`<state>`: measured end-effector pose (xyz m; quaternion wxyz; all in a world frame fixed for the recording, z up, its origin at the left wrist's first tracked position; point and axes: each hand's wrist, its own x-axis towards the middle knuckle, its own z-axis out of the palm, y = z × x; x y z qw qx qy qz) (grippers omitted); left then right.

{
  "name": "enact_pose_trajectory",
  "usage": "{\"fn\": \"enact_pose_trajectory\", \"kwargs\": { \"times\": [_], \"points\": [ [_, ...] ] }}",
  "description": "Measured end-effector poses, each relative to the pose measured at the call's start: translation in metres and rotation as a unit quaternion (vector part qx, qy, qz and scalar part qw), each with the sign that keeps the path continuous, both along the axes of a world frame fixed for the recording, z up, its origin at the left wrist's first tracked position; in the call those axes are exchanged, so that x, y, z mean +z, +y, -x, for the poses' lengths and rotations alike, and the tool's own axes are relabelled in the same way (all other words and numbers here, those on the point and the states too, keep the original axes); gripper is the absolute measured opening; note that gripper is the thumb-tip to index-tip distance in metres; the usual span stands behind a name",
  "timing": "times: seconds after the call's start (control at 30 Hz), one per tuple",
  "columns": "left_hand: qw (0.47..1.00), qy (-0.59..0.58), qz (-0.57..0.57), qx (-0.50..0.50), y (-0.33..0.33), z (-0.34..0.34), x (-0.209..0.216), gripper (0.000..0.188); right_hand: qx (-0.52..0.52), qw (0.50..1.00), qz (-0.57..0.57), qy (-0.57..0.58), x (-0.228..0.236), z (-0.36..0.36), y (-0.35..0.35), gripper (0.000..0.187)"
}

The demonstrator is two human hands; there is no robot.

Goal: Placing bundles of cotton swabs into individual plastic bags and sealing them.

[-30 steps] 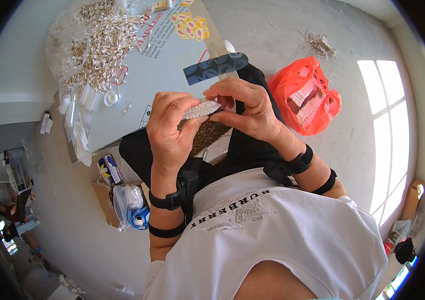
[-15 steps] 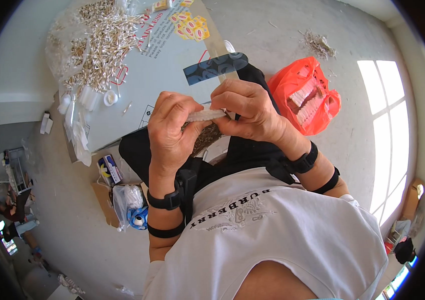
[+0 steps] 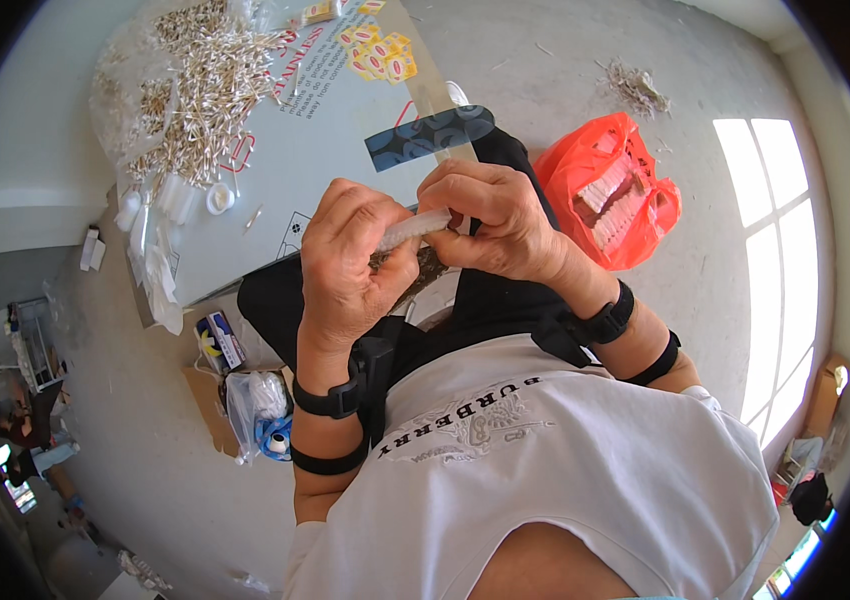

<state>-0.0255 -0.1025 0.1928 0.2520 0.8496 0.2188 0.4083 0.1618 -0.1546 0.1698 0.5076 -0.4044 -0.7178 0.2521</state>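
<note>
Over my lap, both hands hold a short, narrow, whitish, slightly see-through piece [image 3: 413, 229] between them; its exact kind I cannot make out. My left hand [image 3: 353, 245] pinches one end with thumb and bent fingers. At the other end, the fingers of my right hand [image 3: 493, 220] are closed around it, with something small and dark red showing at the fingertips. On the table [image 3: 325, 185] beyond my hands, a large heap of cotton swabs [image 3: 195, 90] spills from a clear plastic bag. One loose swab [image 3: 253, 217] lies nearer me.
Small yellow-and-white labels [image 3: 380, 52] and a dark blue patterned strip [image 3: 430, 138] lie toward the table's right edge. White round tubs [image 3: 220, 198] stand at the left. A red plastic bag [image 3: 635, 150] holding pale ribbed packs sits right on the floor. An open carton [image 3: 207, 400] stands lower left.
The pale piece has tilted, its right end now higher. My left fingers have closed further over its left end. Both hands stay in nearly the same place.
</note>
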Motion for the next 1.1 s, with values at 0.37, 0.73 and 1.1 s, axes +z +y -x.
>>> {"fn": "enact_pose_trajectory", "kwargs": {
  "times": [0.37, 0.73, 1.1],
  "points": [
    [1.0, 0.02, 0.012, -0.017, 0.002, 0.004, 0.001, 0.023, -0.002, 0.998, 0.049, 0.037, -0.003, 0.001, -0.003, 0.02],
    [1.0, 0.019, 0.011, 0.001, 0.002, 0.004, 0.002, 0.024, 0.006, 0.998, 0.056, 0.037, -0.001, 0.004, -0.002, 0.021],
    [0.998, 0.045, -0.025, 0.038, 0.0, 0.002, -0.007, 0.026, -0.035, 0.999, -0.007, 0.02, -0.007, 0.013, 0.0, 0.019]
  ]
}}
